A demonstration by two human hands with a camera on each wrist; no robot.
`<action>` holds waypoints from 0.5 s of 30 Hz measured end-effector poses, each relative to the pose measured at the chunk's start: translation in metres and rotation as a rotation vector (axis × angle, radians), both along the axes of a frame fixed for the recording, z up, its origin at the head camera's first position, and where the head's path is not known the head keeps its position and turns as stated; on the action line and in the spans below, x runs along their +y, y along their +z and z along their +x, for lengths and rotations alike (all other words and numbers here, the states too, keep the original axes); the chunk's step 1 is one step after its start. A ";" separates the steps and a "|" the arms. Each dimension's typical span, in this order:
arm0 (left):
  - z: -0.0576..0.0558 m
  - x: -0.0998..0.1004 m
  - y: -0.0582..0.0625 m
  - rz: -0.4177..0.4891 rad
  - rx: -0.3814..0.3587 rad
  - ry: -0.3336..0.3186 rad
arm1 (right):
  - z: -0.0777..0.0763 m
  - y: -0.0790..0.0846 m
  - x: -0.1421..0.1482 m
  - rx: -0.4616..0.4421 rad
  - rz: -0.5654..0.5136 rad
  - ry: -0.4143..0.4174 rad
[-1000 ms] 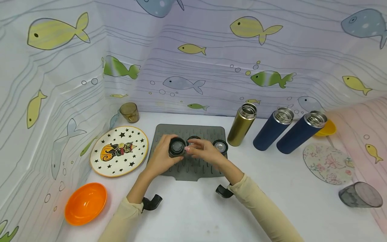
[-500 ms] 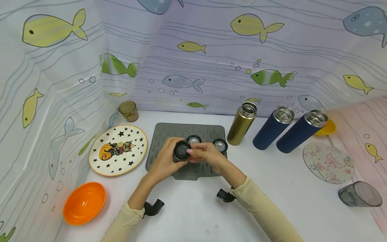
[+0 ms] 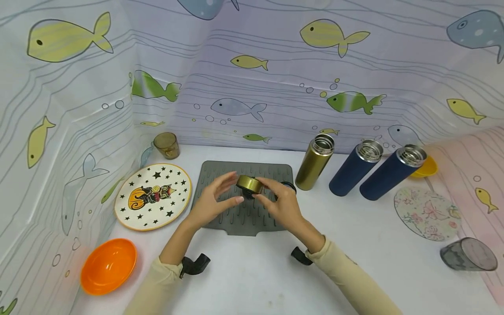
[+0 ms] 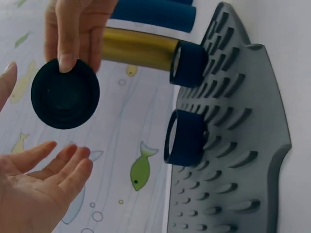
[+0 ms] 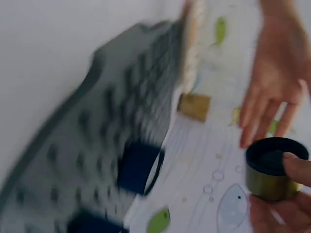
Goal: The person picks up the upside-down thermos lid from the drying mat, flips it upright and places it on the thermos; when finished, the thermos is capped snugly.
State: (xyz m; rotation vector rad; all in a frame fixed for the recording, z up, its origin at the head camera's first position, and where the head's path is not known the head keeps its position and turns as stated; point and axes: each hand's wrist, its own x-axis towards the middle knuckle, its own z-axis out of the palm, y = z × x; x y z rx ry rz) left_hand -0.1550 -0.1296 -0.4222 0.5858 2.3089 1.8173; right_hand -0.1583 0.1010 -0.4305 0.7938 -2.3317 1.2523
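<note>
A gold bottle lid [image 3: 250, 183] with a black inner side is pinched between the thumb and fingers of my right hand [image 3: 285, 205], above the grey drying mat [image 3: 220, 221]. In the left wrist view the round black side of the lid [image 4: 65, 94] faces the camera. My left hand [image 3: 208, 201] is spread beside it, fingers extended, apart from the lid in both wrist views. Two dark blue lids [image 4: 188, 138] [image 4: 192, 63] stand on the mat; in the head view one is mostly hidden behind the hands.
Behind to the right stand a lidless gold bottle [image 3: 315, 162] and two lidless blue bottles [image 3: 356, 168] [image 3: 393, 173]. A starred plate [image 3: 181, 210], an orange bowl [image 3: 108, 267] and a brown cup [image 3: 166, 145] lie left. A floral plate [image 3: 427, 214], grey cup [image 3: 468, 254] and yellow bowl [image 3: 427, 167] are right.
The lid has passed from my left hand to my right and turned over, its gold outside now showing in the head view. My left hand has let go and spread its fingers.
</note>
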 end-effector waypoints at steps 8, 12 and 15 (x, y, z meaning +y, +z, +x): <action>-0.007 0.004 0.009 0.035 -0.038 -0.048 | -0.007 -0.001 0.010 0.633 0.291 -0.035; -0.008 0.009 0.012 0.030 -0.028 -0.069 | -0.011 -0.003 0.011 0.828 0.334 -0.039; -0.009 0.012 0.014 0.023 -0.014 -0.090 | -0.014 -0.004 0.011 0.937 0.335 -0.024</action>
